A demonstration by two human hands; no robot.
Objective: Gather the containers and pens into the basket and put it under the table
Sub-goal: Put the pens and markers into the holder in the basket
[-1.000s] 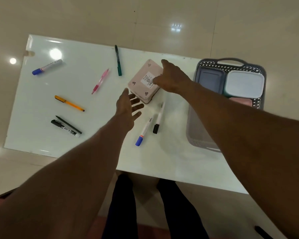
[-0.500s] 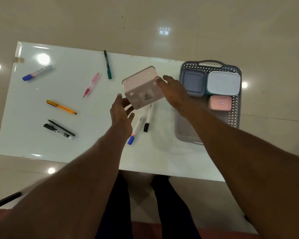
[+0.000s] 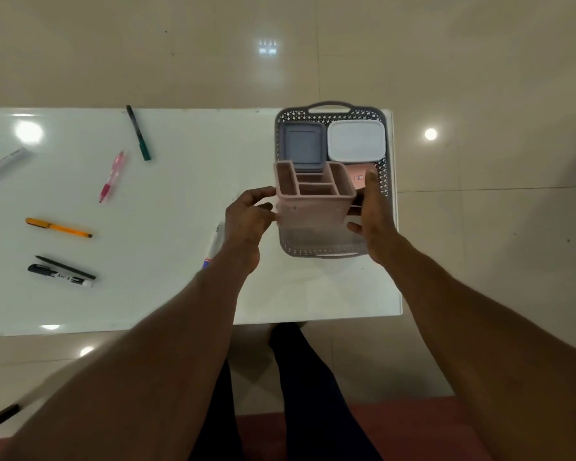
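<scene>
Over the basket (image 3: pixel 389 181), my left hand (image 3: pixel 246 216) and right hand (image 3: pixel 373 214) grip the pink organizer (image 3: pixel 313 197) upright; next, lower it inside.

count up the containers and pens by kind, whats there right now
containers: 4 – pink organizer held in both hands, grey-lidded box, white-lidded box, small pink box, those three in the basket
pens and markers on the table: 7
basket: 1
total: 12
</scene>
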